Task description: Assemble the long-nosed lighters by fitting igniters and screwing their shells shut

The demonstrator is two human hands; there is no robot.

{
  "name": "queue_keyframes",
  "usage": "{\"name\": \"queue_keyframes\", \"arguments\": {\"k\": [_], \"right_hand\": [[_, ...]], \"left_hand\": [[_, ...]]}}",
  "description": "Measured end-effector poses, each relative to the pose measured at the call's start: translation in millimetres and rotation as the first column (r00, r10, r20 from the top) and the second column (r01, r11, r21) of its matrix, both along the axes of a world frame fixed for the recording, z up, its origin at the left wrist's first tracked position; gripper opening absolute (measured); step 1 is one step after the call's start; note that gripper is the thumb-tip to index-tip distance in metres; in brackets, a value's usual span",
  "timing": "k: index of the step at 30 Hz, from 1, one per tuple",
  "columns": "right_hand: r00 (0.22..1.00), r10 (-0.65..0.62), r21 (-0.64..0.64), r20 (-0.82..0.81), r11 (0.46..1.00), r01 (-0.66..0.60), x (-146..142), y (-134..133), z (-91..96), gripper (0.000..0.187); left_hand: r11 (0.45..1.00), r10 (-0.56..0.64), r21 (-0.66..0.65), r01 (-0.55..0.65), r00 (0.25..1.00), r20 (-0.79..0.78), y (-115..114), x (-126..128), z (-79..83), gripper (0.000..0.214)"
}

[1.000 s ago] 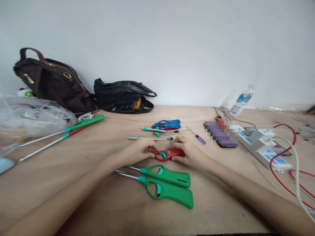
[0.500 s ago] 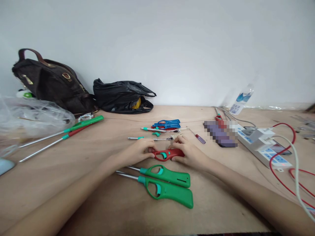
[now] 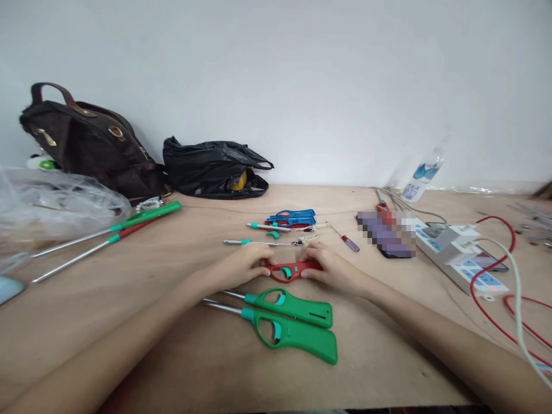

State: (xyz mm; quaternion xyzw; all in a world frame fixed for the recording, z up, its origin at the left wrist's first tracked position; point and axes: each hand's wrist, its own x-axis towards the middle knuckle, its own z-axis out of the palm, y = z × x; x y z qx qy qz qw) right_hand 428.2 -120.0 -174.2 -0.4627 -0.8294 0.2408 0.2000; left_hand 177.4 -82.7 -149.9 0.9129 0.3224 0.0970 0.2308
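Note:
A red lighter body point(image 3: 294, 271) with a teal trigger lies crosswise between my two hands. My left hand point(image 3: 251, 264) pinches its left end at the trigger loop. Around its handle, on the right, the fingers of my right hand point(image 3: 325, 265) are closed. Just nearer to me lie two green long-nosed lighters point(image 3: 297, 336), their metal tubes pointing left. Beyond my hands rest a bare metal lighter tube point(image 3: 235, 242) with thin wires, a second metal tube point(image 3: 269, 226), a loose teal trigger point(image 3: 273, 235) and blue lighter shells point(image 3: 295, 217).
A purple-handled screwdriver point(image 3: 350, 244) lies right of the parts, near a blurred phone point(image 3: 383, 234). A power strip point(image 3: 466, 270) with red and white cables is at right, a bottle point(image 3: 425, 172) behind it. More lighters point(image 3: 142, 221), a black plastic bag point(image 3: 211, 169) and a dark bag point(image 3: 92, 149) stand left.
My right hand's fingers have shifted slightly on the red lighter body's handle. The lighter body stays in nearly the same place, and my left hand has hardly moved.

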Motion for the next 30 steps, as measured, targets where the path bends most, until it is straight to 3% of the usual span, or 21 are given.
{"name": "queue_keyframes", "arguments": {"k": [6, 11, 16, 23, 30], "right_hand": [[0.993, -0.066, -0.141, -0.102, 0.989, 0.051, -3, -6, 0.9, 0.015], [0.982, -0.029, -0.185, -0.184, 0.983, -0.006, -1, -7, 7.8, 0.018], [0.989, -0.015, -0.215, -0.149, 0.976, -0.018, 1, -3, 10.6, 0.006], [0.989, -0.079, -0.080, -0.127, 0.994, 0.069, -2, -7, 13.5, 0.007], [0.983, -0.027, 0.056, 0.184, 0.998, 0.017, -7, -15, 16.4, 0.009]], "left_hand": [[0.998, -0.001, -0.061, 0.003, 1.000, 0.029, -5, 0, 2.6, 0.013], [0.998, -0.012, -0.055, 0.014, 0.999, 0.037, -10, 0, 7.5, 0.010], [0.999, 0.012, -0.038, -0.011, 0.999, 0.044, -10, 2, 7.7, 0.011], [0.999, 0.017, 0.033, -0.018, 0.998, 0.054, -12, 4, 6.9, 0.014], [0.977, -0.039, 0.210, 0.026, 0.997, 0.061, -16, 10, 3.5, 0.019]]}}
